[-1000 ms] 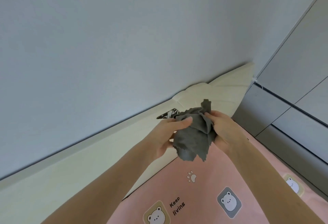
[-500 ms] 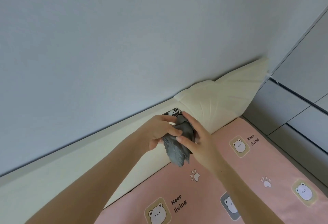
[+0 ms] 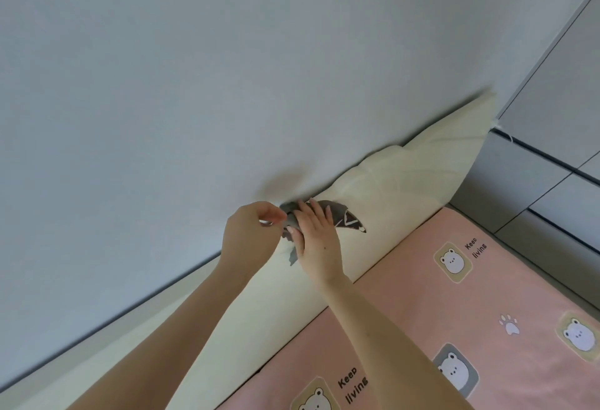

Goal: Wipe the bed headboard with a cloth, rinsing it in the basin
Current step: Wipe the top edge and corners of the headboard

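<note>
- The right hand lies flat with its fingers straight and close together, pressing down on the cloth against the headboard.
- The left hand is just beside it, fingers curled in, their tips pinching the cloth's left end.
- The cloth sits between the two hands and under the right palm, near the top edge of the headboard where it meets the wall.
- Most of the cloth is hidden; a bunched bit shows between the hands and a narrow tail hangs out below the right thumb.
- It is plain mid-grey, crumpled, and looks soft.
- A dark patch with pale lines shows just right of the right fingertips, at a seam in the headboard; what it is cannot be told.
- The headboard is cream and padded, running slantwise across the view, with a puffier section to the right.
- Below it lies a pink bedsheet printed with bears, paw marks and "Keep living".
- Grey cabinet panels stand at the far right.
</note>
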A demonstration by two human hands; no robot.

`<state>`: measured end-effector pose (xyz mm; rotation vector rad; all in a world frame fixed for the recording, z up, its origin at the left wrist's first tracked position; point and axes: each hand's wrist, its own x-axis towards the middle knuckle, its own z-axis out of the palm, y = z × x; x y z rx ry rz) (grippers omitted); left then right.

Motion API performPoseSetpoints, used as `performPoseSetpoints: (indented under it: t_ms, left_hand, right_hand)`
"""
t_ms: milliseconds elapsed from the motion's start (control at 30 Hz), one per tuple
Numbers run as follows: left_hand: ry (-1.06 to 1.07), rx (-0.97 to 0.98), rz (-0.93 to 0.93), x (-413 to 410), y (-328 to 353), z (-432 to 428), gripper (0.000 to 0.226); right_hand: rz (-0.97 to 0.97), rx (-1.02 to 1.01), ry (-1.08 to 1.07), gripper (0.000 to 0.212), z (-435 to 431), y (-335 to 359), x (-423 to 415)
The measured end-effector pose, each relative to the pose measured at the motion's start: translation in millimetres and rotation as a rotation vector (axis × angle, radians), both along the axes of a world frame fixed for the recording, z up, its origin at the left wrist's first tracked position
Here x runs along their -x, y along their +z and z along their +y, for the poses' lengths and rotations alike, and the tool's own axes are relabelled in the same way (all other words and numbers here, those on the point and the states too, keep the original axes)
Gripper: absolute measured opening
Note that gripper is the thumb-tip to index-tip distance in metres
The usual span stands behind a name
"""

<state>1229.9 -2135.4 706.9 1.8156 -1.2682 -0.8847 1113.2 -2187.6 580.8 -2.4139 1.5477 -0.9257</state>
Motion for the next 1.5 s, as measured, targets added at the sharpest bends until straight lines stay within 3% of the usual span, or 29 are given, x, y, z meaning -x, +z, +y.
performPoseSetpoints:
  t_ms: [133, 367, 533, 667, 833, 900, 1000, 1100, 1400, 1500]
  left_hand:
    - [-0.079, 0.005, -0.014, 1, 3, -15, 0.019]
    - [-0.152, 0.038, -0.001, 10, -7, -35, 0.022]
    - [-0.155, 0.045, -0.148, 31, -20, -48, 0.022]
    - [-0.195, 0.057, -0.352, 58, -31, -58, 0.020]
    - [-0.096, 0.041, -0.438, 90, -38, -66, 0.021]
    - [-0.047, 0.046, -0.443, 99, -37, -68, 0.020]
    - [0.031, 0.065, -0.441, 107, -33, -72, 0.018]
    - [0.054, 0.061, -0.455, 107, -32, -73, 0.017]
    - [-0.041, 0.116, -0.460, 96, -37, -80, 0.018]
    - [-0.100, 0.161, -0.465, 90, -36, -84, 0.019]
  right_hand:
    - [0.086, 0.096, -0.001, 0.037, -28, -8, 38]
    - [0.292, 0.084, -0.036, 0.034, -84, 9, 92]
    - [0.160, -0.075, -0.149, 0.052, -126, 32, 129]
    - [0.140, -0.019, -0.125, 0.029, -139, 30, 136]
    - [-0.032, 0.134, -0.250, 0.022, -133, 15, 114]
    - [-0.040, 0.178, -0.129, 0.018, -121, 9, 103]
    - [0.104, 0.245, 0.200, 0.025, -90, -7, 94]
    - [0.118, 0.284, 0.304, 0.030, -101, -9, 107]
    - [0.020, 0.164, 0.008, 0.036, -170, 23, 174]
    - [0.100, 0.056, -0.089, 0.032, -183, 23, 189]
